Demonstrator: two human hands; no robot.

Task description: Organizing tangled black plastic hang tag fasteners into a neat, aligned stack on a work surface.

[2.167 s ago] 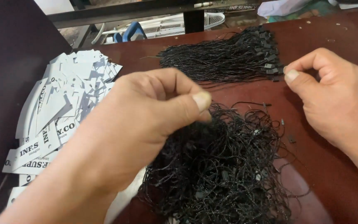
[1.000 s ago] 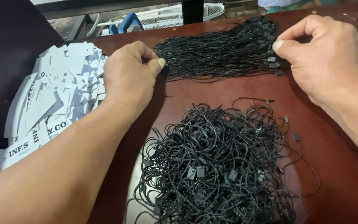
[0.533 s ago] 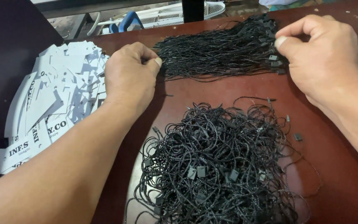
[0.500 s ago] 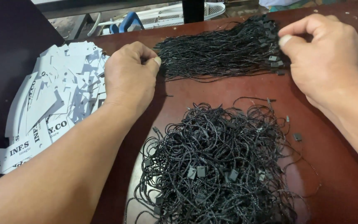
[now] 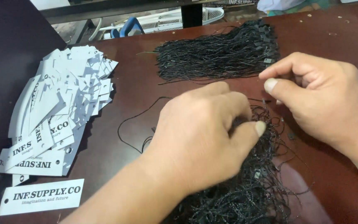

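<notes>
Strings in the tangled pile [image 5: 253, 182] lay at the near middle of the table [image 5: 332, 37]. Half a second earlier we had both hands up at the straightened bundle [image 5: 216, 56]; both had since dropped back to the pile. Our left hand [image 5: 199, 141] dug into it, fingers curled on strands. Our right hand [image 5: 324, 103] pinched thumb to forefinger, apparently on one strand. White tags [image 5: 59, 112] sat untouched at left.

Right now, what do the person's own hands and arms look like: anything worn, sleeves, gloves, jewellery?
Both hands are bare: no gloves on the left hand or the right hand. No rings or watch show on the visible fingers and wrists. The left forearm is uncovered as far as the frame's bottom edge, with no sleeve in view. The right wrist is bare too. Fingernails are short and unpainted.
</notes>
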